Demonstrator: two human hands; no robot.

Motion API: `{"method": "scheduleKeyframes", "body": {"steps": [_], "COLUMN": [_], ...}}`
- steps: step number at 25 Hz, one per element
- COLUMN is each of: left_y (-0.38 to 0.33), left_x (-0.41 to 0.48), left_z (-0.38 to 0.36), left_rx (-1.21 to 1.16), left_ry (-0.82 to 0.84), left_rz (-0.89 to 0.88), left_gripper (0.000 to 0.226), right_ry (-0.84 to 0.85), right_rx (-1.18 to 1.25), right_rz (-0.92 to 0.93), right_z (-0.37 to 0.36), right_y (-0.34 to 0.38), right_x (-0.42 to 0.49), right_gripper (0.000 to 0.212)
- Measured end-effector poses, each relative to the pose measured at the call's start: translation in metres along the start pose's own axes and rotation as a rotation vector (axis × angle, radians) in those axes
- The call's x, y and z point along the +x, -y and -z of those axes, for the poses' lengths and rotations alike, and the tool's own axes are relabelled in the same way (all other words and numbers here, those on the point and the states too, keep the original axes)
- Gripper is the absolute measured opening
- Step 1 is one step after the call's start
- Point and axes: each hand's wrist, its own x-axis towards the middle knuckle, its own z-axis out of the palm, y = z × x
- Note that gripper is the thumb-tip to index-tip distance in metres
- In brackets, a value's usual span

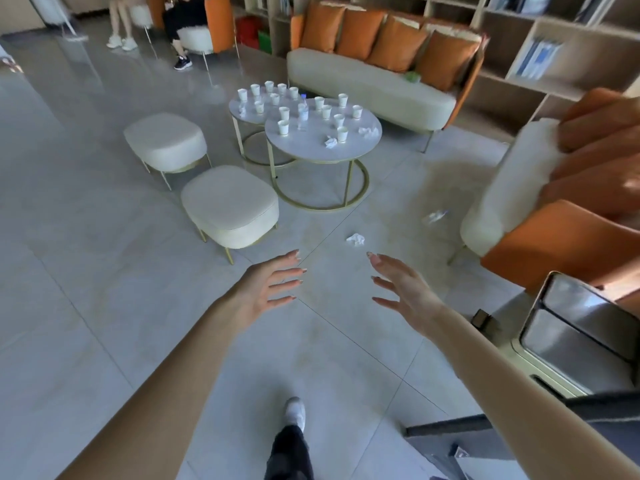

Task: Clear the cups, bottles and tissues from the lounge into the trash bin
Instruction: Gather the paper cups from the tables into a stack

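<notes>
Several white paper cups stand on two round marble tables ahead, with a clear water bottle between them. Crumpled tissues lie on the larger table, and one tissue lies on the floor beyond my hands. A crushed clear bottle lies on the floor near the armchair. The metal-lidded trash bin stands at the right, beside my right arm. My left hand and my right hand are stretched forward over the floor, both empty with fingers spread.
Two cream stools stand left of the tables. A cream sofa with orange cushions and shelves sit behind. An orange armchair is at the right. Two people sit at the far back. My foot is on the tiled floor.
</notes>
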Motion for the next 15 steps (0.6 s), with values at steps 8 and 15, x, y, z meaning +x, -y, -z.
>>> {"method": "scheduleKeyframes", "body": {"steps": [8, 15], "left_y": [-0.124, -0.204], "left_x": [0.155, 0.264], "left_z": [-0.009, -0.028], "left_rx": [0.095, 0.137], "left_ry": [0.108, 0.159], "left_rz": [-0.009, 0.004], "left_gripper": [0.036, 0.035], "right_ry": [-0.127, -0.225], "right_rx": [0.063, 0.142], "right_rz": [0.048, 0.052], "right_z": [0.017, 0.040], "right_y": [0.077, 0.125], "right_x": [0.139, 0.243], "right_gripper": [0.105, 0.080]}}
